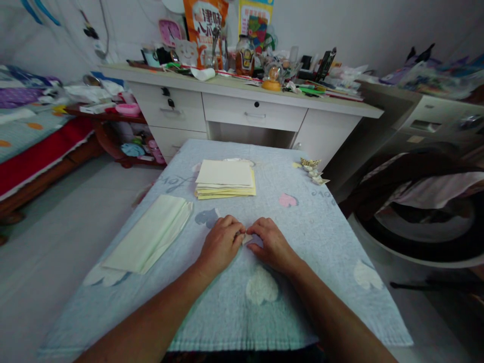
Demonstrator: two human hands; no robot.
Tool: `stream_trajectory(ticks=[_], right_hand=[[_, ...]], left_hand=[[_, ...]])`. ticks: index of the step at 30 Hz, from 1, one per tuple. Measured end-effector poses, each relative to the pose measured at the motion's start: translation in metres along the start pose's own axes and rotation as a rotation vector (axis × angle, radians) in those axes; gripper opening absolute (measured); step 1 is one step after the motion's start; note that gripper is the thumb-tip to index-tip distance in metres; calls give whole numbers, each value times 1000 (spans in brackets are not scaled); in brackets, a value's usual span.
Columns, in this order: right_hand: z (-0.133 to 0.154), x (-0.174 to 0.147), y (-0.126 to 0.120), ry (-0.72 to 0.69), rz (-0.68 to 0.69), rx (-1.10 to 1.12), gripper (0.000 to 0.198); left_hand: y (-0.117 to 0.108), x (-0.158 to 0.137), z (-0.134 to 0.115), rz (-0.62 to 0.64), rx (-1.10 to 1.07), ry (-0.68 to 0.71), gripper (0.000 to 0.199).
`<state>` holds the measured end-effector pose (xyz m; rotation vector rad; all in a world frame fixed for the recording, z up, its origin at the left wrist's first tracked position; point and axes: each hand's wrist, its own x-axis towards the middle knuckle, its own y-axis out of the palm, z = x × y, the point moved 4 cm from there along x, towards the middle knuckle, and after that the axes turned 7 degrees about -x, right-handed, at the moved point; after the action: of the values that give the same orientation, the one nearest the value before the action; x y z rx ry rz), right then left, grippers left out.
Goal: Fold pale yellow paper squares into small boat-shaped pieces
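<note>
Both of my hands meet over the middle of the cloth-covered table. My left hand (pixel 226 238) pinches a small folded piece of paper (pixel 247 238), pale in colour, from the left. From the other side my right hand (pixel 269 242) has its fingertips closed on the same piece. Most of the paper is hidden by the fingers. Beyond the hands lies a stack of cream and yellow paper (pixel 225 174). To the left rests a long folded bundle of pale green-white paper (pixel 149 234). Several small folded paper pieces (pixel 313 171) sit at the far right corner.
A light blue patterned cloth (pixel 302 312) covers the table. Behind it stands a white desk (pixel 242 89) crowded with jars, a pink clock (pixel 170 33) and bags. A washing machine (pixel 419 126) with laundry is at right, a bed (pixel 34 136) at left.
</note>
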<state>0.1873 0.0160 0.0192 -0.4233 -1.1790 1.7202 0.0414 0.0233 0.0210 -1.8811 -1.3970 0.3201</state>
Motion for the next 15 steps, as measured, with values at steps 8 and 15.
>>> stream_trajectory(ticks=[8, 15], right_hand=[[0, 1, 3, 3, -21, -56, 18], [2, 0, 5, -1, -16, -124, 15]], left_hand=[[-7, 3, 8, 245, -22, 140, 21], [-7, 3, 13, 258, 4, 174, 8]])
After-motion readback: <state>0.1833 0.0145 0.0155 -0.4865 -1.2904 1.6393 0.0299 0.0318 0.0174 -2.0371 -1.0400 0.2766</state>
